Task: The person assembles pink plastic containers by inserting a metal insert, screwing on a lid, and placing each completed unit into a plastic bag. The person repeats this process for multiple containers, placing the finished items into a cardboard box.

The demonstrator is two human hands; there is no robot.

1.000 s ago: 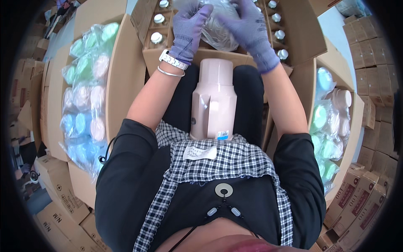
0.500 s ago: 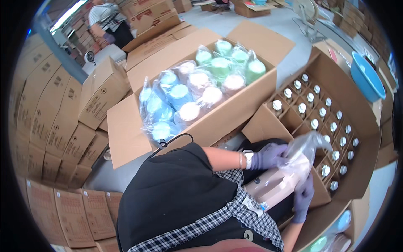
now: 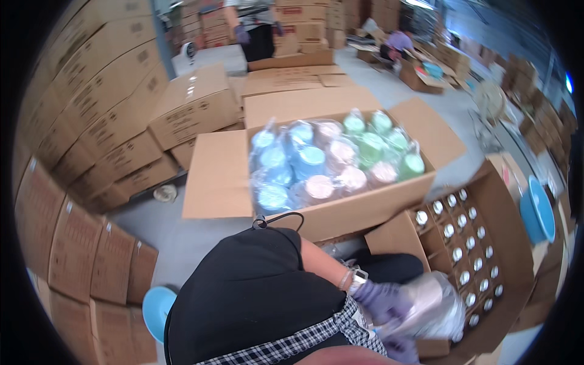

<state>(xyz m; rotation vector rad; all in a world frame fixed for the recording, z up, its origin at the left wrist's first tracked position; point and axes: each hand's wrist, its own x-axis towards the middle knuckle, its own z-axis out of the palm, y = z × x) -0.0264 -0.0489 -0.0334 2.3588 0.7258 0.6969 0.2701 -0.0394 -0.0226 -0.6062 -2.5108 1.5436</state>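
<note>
- A pale pink bottle [image 3: 426,298] in a clear plastic bag [image 3: 444,313] is being gripped by the left hand [image 3: 380,299], gloved in purple, its fingers wrapped against the near left side of the wrapped bottle.
- Only a purple sliver of the right hand [image 3: 398,350] is being shown under the bag at the lower edge; whether it is closed on the bag cannot be told.
- The bagged bottle is being held over the lap, just left of the divided carton [image 3: 511,243] on the right, where rows of metal-capped bottles [image 3: 462,255] are being kept in cells.
- Judged from this, the bagging step is being carried out: the bag is being worked around the bottle.
- The next move is judged to be calling for a steady hold on the bottle while the loose bag mouth is being gathered.
- Farther off, an open box [image 3: 365,207] of bagged blue, pink and green cups [image 3: 328,161] is being kept in front, with stacked sealed cartons [image 3: 109,128] at the left.
</note>
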